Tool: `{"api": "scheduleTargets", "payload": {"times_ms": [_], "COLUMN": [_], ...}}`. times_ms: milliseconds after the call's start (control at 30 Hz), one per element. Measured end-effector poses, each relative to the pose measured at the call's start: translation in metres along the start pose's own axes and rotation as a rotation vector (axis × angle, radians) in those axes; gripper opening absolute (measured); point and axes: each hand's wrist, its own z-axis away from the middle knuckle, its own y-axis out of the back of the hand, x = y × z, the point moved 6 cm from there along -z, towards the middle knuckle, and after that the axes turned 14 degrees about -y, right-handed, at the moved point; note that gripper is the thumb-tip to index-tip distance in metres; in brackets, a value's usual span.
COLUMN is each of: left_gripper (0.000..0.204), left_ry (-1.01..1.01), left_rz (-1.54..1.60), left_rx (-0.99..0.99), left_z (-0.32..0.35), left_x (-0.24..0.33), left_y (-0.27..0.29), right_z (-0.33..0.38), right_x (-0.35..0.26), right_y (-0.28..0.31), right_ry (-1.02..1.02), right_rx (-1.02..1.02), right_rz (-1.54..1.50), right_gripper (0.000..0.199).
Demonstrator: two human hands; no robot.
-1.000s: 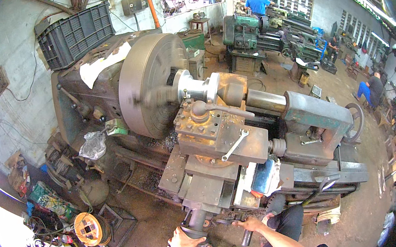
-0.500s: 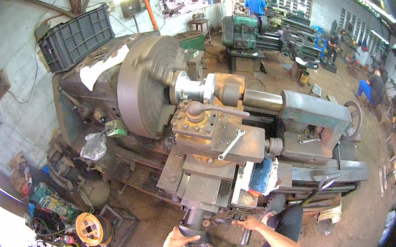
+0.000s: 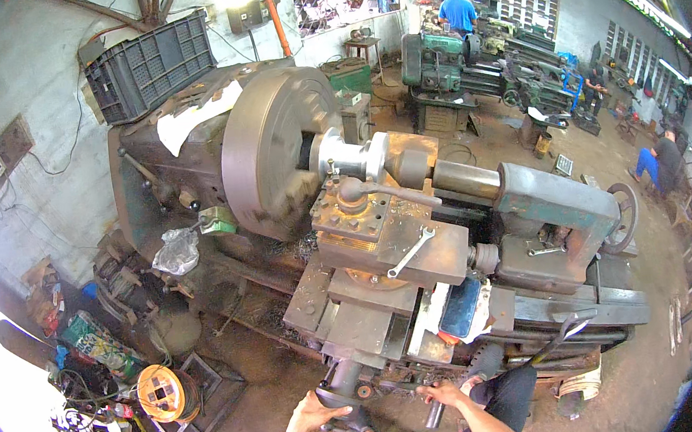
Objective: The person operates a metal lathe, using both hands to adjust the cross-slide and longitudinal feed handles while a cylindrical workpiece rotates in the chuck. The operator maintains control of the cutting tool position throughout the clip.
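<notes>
I stand at a large metal lathe. My left hand [image 3: 311, 414], with a watch at the wrist, is closed on the rim of a handwheel [image 3: 339, 396] at the front of the carriage. To its right, my right hand [image 3: 445, 394] is closed around the end of a short lever [image 3: 404, 386]; its fingertips are partly hidden. Above them, the tool post [image 3: 352, 207] with its long clamping handle stands beside a shiny metal workpiece [image 3: 348, 158]. The workpiece sits between the big round faceplate [image 3: 270, 152], blurred by turning, and the tailstock [image 3: 553, 197].
An open-end wrench [image 3: 411, 251] lies on the slide, and a phone [image 3: 460, 307] rests on a cloth below it. A black crate [image 3: 150, 68] sits on the headstock. On the floor at left stands an orange cable reel [image 3: 161, 392]. Other people work near machines farther back.
The whole view has shifted slightly, so the lathe appears a little farther right. Both hands stay at their controls. The faceplate looks blurred in both frames.
</notes>
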Motion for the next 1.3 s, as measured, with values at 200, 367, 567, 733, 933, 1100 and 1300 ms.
{"api": "scheduleTargets", "payload": {"times_ms": [200, 367, 567, 733, 933, 1100, 1300], "left_gripper": [0.091, 0.095, 0.097, 0.104, 0.114, 0.099, 0.121], "left_ry": [0.045, 0.041, 0.1, 0.113, 0.126, 0.096, 0.174], "left_rz": [-0.061, 0.008, 0.007, -0.028, -0.026, -0.052, -0.222], "left_rx": [0.068, -0.049, -0.11, -0.081, -0.098, 0.025, 0.094], "left_z": [-0.003, -0.003, -0.003, -0.005, -0.007, 0.002, 0.015], "left_x": [-0.008, -0.015, -0.007, -0.017, -0.026, -0.003, 0.031], "left_y": [0.0, -0.01, -0.006, -0.01, -0.017, -0.001, 0.006], "right_z": [-0.009, -0.02, -0.008, 0.018, 0.027, 0.047, 0.024], "right_x": [0.009, 0.028, 0.008, -0.042, -0.057, -0.074, -0.056], "right_y": [0.008, 0.001, 0.01, 0.0, -0.001, -0.001, 0.0], "right_ry": [-0.041, 0.106, -0.156, -0.247, -0.321, -0.089, -0.192], "right_rx": [0.1, 0.037, 0.019, -0.101, 0.038, 0.062, 0.126], "right_rz": [0.145, -0.116, 0.369, 0.537, 0.52, 0.404, 0.453], "right_gripper": [0.041, 0.042, 0.081, 0.119, 0.127, 0.127, 0.129]}}
